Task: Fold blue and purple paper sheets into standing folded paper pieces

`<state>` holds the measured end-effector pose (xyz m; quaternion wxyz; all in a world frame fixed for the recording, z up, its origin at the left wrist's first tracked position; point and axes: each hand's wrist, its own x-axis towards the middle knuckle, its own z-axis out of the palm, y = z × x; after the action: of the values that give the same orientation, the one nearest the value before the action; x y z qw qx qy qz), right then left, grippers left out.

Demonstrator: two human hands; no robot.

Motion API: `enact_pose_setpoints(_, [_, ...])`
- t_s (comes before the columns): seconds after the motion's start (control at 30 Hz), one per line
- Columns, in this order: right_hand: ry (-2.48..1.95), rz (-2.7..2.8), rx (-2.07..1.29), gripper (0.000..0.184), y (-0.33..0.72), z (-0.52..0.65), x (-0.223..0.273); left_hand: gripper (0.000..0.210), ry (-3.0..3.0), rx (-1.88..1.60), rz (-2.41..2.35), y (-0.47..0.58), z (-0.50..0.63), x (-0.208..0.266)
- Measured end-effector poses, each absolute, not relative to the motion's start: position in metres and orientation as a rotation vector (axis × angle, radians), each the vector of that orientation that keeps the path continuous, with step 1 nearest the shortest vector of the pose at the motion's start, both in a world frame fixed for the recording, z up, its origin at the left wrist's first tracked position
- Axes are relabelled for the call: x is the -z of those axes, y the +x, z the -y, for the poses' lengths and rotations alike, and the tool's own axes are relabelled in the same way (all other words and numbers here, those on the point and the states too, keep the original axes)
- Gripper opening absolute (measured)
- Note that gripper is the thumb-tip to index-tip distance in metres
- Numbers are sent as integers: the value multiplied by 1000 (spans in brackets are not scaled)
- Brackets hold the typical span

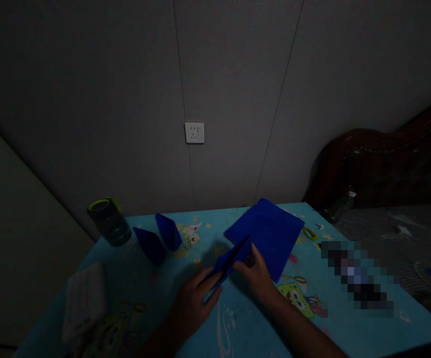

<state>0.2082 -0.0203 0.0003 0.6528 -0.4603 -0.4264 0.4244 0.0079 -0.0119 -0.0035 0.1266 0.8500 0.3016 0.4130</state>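
Observation:
A folded piece of blue paper is held between my two hands above the table, with a long gap between its upper edges. At its lower left end, my left hand grips it between thumb and fingers. My right hand pinches the right end. Behind my right hand lies a flat stack of blue paper sheets. To the left stand two finished-looking blue folded paper boats, one nearer and one farther. The picture is dim, so the fine creases do not show.
The table has a turquoise cartoon-print cloth. A dark bottle with a yellow-green rim stands at back left, above a pale flat box. Green-handled scissors lie by the sheets. A pixelated area covers something at right. A wall socket sits behind.

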Motion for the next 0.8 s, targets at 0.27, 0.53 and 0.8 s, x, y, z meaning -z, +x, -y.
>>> enact_pose_setpoints(0.27, [-1040,1238,-986,53,195,30,-3,17,2121,-1185,-1032,10,13,2])
enact_pose_setpoints(0.53, [-869,1109,-1273,35,186,26,-11,66,1284,-938,-945,18,17,-8])
enact_pose_setpoints(0.8, [-958,1064,-1316,40,178,26,-6,56,1263,-605,-863,24,24,-1])
